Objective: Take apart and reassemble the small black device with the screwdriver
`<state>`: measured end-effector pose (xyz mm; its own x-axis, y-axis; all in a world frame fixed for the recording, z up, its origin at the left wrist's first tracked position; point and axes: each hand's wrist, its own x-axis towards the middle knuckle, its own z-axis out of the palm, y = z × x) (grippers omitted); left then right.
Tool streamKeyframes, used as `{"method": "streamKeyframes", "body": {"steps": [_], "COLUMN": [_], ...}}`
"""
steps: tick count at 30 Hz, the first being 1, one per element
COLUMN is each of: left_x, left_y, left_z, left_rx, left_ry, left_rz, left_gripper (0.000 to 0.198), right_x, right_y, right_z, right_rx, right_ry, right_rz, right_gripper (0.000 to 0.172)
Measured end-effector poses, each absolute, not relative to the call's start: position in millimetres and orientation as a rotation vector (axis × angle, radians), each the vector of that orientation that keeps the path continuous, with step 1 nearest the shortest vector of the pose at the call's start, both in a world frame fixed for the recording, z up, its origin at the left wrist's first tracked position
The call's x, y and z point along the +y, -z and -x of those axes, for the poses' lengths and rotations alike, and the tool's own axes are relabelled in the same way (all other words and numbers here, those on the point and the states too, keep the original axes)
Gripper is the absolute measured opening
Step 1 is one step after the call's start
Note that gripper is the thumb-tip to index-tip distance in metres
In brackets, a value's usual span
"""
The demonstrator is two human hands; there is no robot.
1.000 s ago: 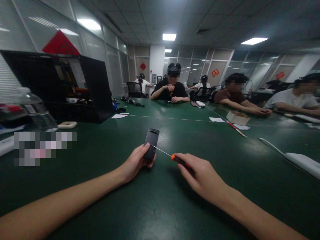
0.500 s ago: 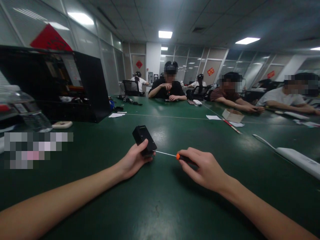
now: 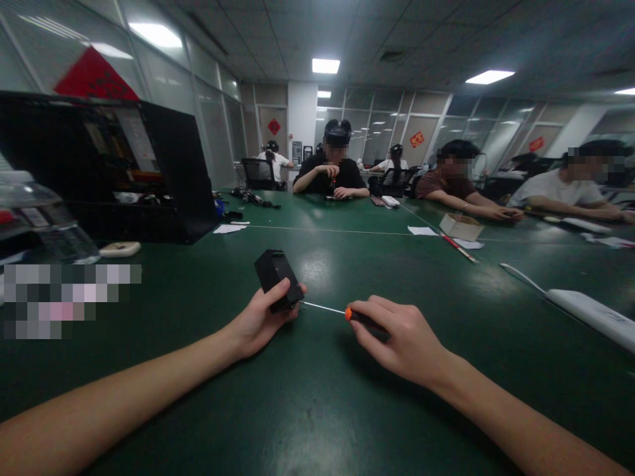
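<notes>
My left hand (image 3: pixel 262 318) grips a small black box-like device (image 3: pixel 276 276) on the green table (image 3: pixel 317 396), tilted up on its edge and turned to the left. My right hand (image 3: pixel 397 334) is closed round a thin screwdriver (image 3: pixel 342 311) with an orange collar and a dark handle. Its metal shaft points left, and the tip meets the lower end of the device beside my left thumb.
A black open case (image 3: pixel 114 172) and a plastic water bottle (image 3: pixel 34 221) stand at the left. Several other people sit at the far side. A small cardboard box (image 3: pixel 461 227), papers, a red pen and a white flat object (image 3: pixel 590 314) lie to the right.
My left hand has lifted and turned the black device from lying flat to standing tilted leftward. The screwdriver tip stayed at its lower end.
</notes>
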<state>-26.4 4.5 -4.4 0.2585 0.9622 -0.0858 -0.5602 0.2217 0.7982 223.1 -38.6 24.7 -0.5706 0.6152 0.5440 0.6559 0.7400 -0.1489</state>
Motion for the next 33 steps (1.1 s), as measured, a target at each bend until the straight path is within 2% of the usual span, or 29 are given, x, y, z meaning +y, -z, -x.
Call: {"method": "streamKeyframes", "body": {"steps": [13,25,33], "left_x": [4.5,4.6,6.1], "left_y": [4.9,3.5,5.9], "left_z": [23.5,22.6,22.7], "left_rx": [0.688,0.683,0.655], "left_ry": [-1.188,-1.184,-1.168], "left_rz": [-0.846,-0.723,-0.715], "left_gripper": [0.039,0.011,0.011], "right_x": [-41.1,-40.5,-42.1], "right_y": [-24.2,-24.3,-23.3], "right_z": [-221.7,-221.2,-220.2], "right_rx": [-2.381,-2.393,-2.397], "right_ry": [0.052,0.039,0.058], "right_rz": [0.966,0.97,0.952], "right_gripper": [0.023,0.022,0.021]}}
